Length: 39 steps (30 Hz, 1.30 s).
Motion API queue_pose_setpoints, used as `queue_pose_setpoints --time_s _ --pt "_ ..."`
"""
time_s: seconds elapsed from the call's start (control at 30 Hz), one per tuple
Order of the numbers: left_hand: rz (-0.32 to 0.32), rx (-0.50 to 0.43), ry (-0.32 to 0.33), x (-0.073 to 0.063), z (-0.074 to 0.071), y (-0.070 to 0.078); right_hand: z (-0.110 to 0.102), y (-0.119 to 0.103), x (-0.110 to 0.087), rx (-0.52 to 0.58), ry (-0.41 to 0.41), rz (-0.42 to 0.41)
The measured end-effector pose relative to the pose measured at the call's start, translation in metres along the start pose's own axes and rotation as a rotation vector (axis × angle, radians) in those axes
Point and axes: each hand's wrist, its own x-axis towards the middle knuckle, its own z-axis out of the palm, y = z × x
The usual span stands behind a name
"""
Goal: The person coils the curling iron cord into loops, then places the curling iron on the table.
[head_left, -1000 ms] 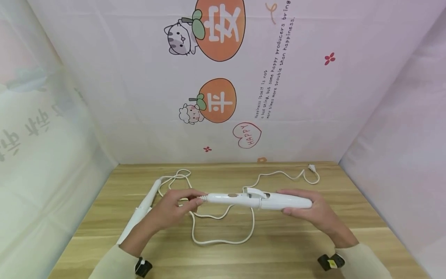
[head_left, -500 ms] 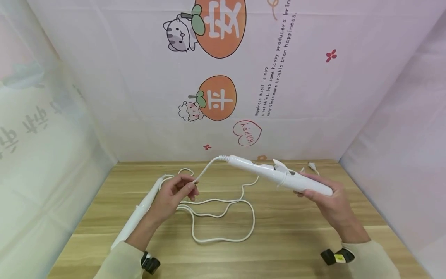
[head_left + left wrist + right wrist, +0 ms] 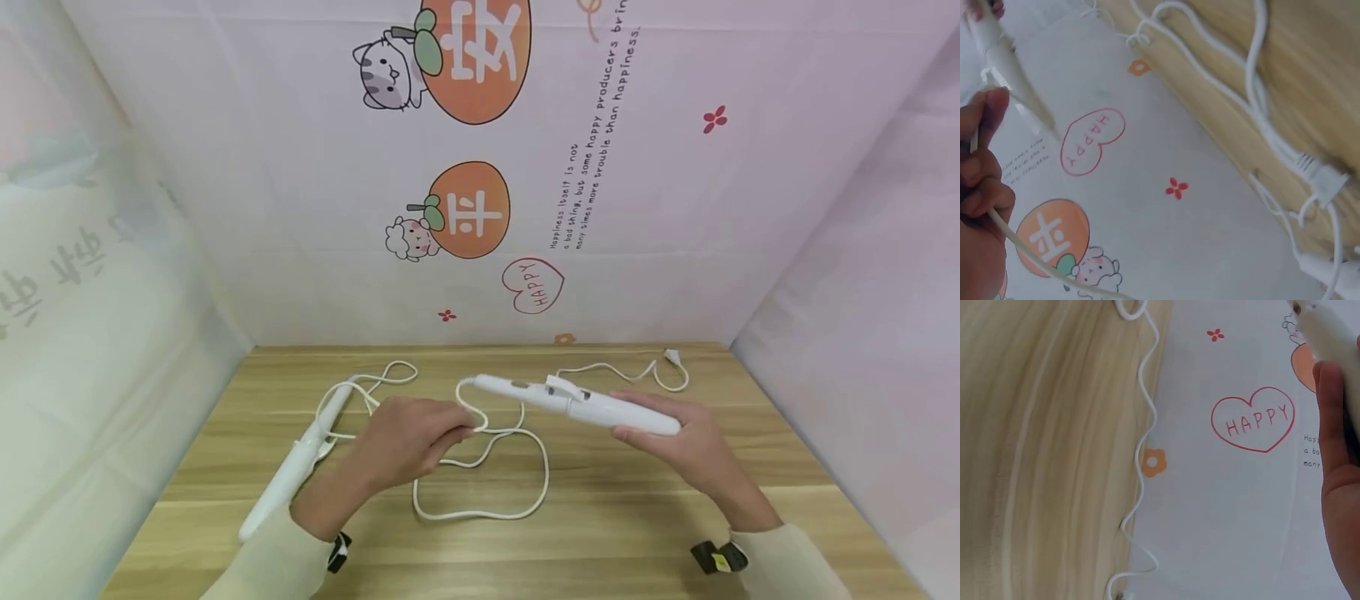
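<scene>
A white curling iron [image 3: 525, 393] is held up above the table, tilted with its cord end to the left and slightly higher. My right hand [image 3: 697, 433] grips its thick end, thumb on the near side. The lever [image 3: 566, 388] on the iron faces up. My left hand [image 3: 408, 437] pinches the iron's white cord [image 3: 474, 408] just left of where it leaves the handle. In the left wrist view the cord [image 3: 1035, 256] runs out below the curled fingers. A second white curling iron [image 3: 281, 487] lies slantwise on the table beside my left forearm.
Loose loops of white cord [image 3: 480, 516] spread across the middle of the wooden table [image 3: 600, 533]. One plug [image 3: 672, 357] lies at the back right; another plug [image 3: 1329, 182] shows in the left wrist view. Printed fabric walls [image 3: 637, 275] enclose the back and both sides.
My left hand went from the iron's cord end down onto the cord, then moved right, bending the cord. The iron was raised and tilted, then lowered and shifted left in my right hand.
</scene>
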Motion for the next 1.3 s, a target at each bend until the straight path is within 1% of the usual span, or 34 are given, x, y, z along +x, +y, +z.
queue_pose_setpoints --time_s 0.07,0.1,0.17,0.2,0.3,0.37,0.53,0.63,0.73,0.83,0.9,0.97,1.07,1.13,1.23,1.3 --pt "0.027 -0.046 0.006 0.004 -0.005 -0.005 0.001 0.002 -0.003 0.02 -0.042 -0.009" --pt "0.027 -0.079 0.007 0.006 -0.008 -0.007 0.002 0.003 -0.004 0.031 -0.061 -0.024" --pt "0.009 -0.162 0.012 0.01 -0.011 -0.011 0.003 0.004 -0.007 0.059 -0.1 -0.057" --pt "-0.012 -0.204 0.013 0.011 -0.012 -0.012 0.003 0.004 -0.009 0.077 -0.121 -0.076" --pt "-0.095 -0.341 0.006 0.012 -0.013 -0.014 0.003 0.002 -0.013 0.127 -0.164 -0.139" --pt "-0.158 -0.418 -0.002 0.011 -0.013 -0.015 0.004 0.0 -0.014 0.163 -0.179 -0.18" --pt "-0.296 -0.558 -0.028 0.007 -0.011 -0.014 0.005 -0.006 -0.015 0.284 -0.19 -0.253" --pt "-0.375 -0.635 -0.02 0.006 -0.009 -0.011 0.004 -0.008 -0.016 0.362 -0.183 -0.256" --pt "-0.462 -0.687 -0.01 0.006 -0.006 -0.004 0.004 -0.012 -0.015 0.386 -0.136 -0.218" --pt "-0.541 -0.679 0.002 0.007 -0.001 0.006 0.006 -0.015 -0.014 0.36 -0.069 -0.17" --pt "-0.565 -0.654 0.007 0.008 0.003 0.012 0.007 -0.018 -0.014 0.335 -0.032 -0.141" --pt "-0.57 -0.595 0.002 0.008 0.007 0.017 0.007 -0.018 -0.013 0.285 0.004 -0.116" --pt "-0.534 -0.485 -0.027 0.006 0.011 0.022 0.007 -0.019 -0.012 0.201 0.039 -0.088" --pt "-0.498 -0.402 -0.042 0.004 0.012 0.025 0.007 -0.018 -0.011 0.153 0.049 -0.091" --pt "-0.453 -0.276 -0.036 0.001 0.011 0.028 0.006 -0.016 -0.01 0.109 0.051 -0.1" --pt "-0.434 -0.217 -0.025 -0.001 0.011 0.029 0.006 -0.015 -0.01 0.08 0.05 -0.098"
